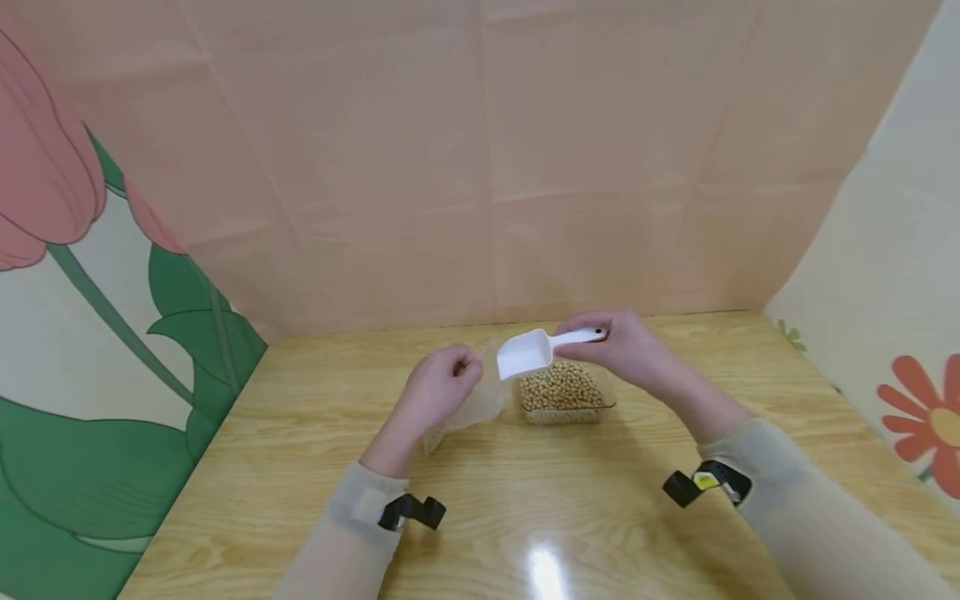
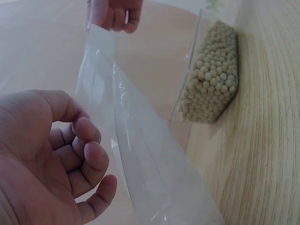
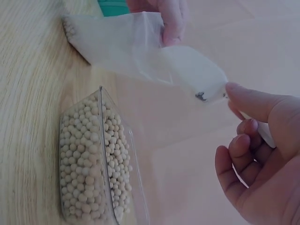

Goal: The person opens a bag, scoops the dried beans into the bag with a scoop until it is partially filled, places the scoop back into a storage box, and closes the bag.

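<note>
My left hand (image 1: pixel 444 383) pinches the upper edge of a clear plastic bag (image 2: pixel 154 168), which hangs down toward the table. A few beans (image 3: pixel 69 28) show in the bag's bottom corner in the right wrist view. My right hand (image 1: pixel 626 346) grips the handle of a white scoop (image 1: pixel 525 353), its blade tilted down toward the left at the bag's mouth. In the right wrist view the blade overlaps the bag's upper part. Just below the scoop stands a clear plastic box (image 3: pixel 101 117) heaped with pale round beans (image 1: pixel 562 385).
The wooden table (image 1: pixel 480 517) runs back to a wall hung with a pinkish sheet (image 1: pixel 480 167). Painted flowers cover the side walls. A black wrist camera (image 1: pixel 411 510) is strapped to the left sleeve, another camera (image 1: pixel 705 485) to the right.
</note>
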`<state>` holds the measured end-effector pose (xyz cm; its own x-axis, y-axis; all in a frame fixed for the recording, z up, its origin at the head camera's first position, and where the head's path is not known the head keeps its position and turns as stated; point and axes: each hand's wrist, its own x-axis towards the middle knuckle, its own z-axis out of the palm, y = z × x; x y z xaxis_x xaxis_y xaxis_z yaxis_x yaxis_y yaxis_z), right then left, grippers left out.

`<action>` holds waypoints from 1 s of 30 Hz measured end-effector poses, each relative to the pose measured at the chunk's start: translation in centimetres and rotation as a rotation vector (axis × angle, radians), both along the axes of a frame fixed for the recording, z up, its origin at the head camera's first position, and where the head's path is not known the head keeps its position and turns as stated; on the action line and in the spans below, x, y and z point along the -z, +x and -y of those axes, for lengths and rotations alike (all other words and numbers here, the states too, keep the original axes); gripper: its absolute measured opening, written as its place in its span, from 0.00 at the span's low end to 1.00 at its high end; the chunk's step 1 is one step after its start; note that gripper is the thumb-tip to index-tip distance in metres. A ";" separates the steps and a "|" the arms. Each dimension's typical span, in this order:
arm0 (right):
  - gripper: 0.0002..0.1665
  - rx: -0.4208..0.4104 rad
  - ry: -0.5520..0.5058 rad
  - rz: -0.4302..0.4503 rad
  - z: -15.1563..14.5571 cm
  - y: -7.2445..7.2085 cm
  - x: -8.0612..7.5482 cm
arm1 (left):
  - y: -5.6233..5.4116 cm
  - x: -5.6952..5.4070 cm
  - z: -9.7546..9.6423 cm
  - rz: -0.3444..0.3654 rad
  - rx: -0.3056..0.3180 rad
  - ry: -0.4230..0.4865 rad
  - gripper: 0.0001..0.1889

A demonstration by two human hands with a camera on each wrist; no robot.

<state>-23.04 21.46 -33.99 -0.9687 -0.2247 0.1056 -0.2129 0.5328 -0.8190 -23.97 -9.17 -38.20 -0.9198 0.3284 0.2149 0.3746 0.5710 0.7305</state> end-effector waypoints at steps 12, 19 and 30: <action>0.29 0.111 -0.013 0.060 -4.5 0.8 0.6 | -0.1 0.1 -0.1 0.002 0.021 -0.017 0.10; 0.30 0.129 0.100 0.033 -6.8 0.9 1.7 | 0.0 0.1 0.0 0.015 0.034 -0.012 0.11; 0.30 0.131 0.206 0.022 -8.8 0.4 3.1 | 0.0 0.3 0.0 0.018 0.043 -0.004 0.11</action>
